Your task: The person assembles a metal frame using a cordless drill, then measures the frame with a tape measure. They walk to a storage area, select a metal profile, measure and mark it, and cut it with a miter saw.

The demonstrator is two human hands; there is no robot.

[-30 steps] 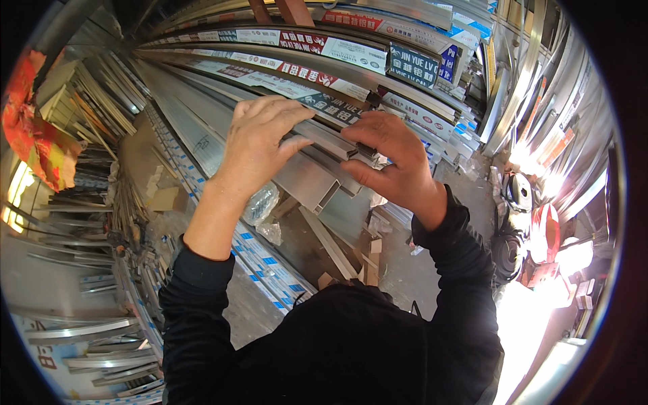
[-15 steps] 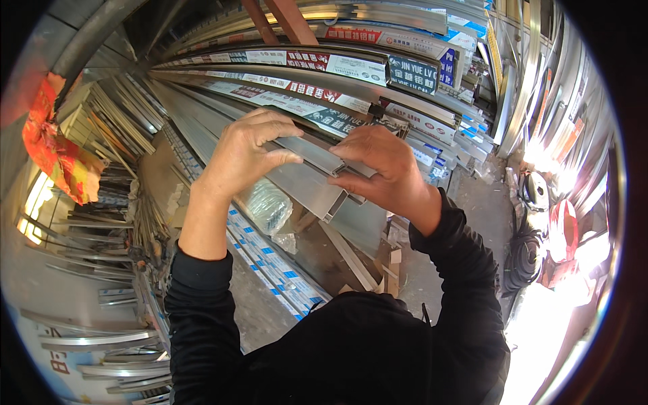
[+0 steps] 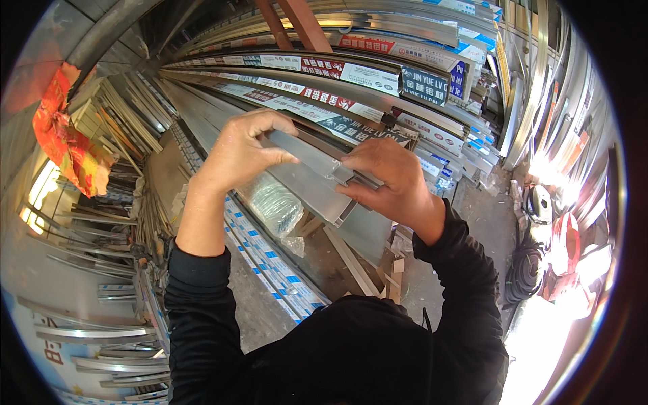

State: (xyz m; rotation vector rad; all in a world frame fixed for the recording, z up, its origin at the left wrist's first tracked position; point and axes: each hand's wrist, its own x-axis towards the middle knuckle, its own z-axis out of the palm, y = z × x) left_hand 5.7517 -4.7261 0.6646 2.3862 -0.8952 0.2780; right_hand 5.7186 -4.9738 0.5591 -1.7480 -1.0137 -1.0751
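Observation:
A silver aluminium profile [image 3: 307, 160] lies between the thumb and fingers of my left hand [image 3: 246, 150], its broad face turned up. At its near end, my right hand [image 3: 391, 177] pinches a grey metal profile piece [image 3: 365, 179] between thumb and fingers. The two pieces meet at a slotted end; whether they are joined I cannot tell. Under both hands, a wider aluminium profile [image 3: 320, 202] shows its hollow end. My right fingers partly hide the piece they hold.
Long wrapped profiles [image 3: 364, 74] are stacked beyond my hands. A clear plastic-wrapped roll [image 3: 275, 208] and blue-and-white wrapped bars [image 3: 270, 266] lie below. Red-orange cloth [image 3: 67, 145] hangs at left. A black coil [image 3: 525, 270] sits at right, and upright strips [image 3: 540, 101] lean behind it.
The profile in my left hand has rolled, showing more of its broad face. My right hand has shifted slightly down and right with its piece. The whole view has moved a little.

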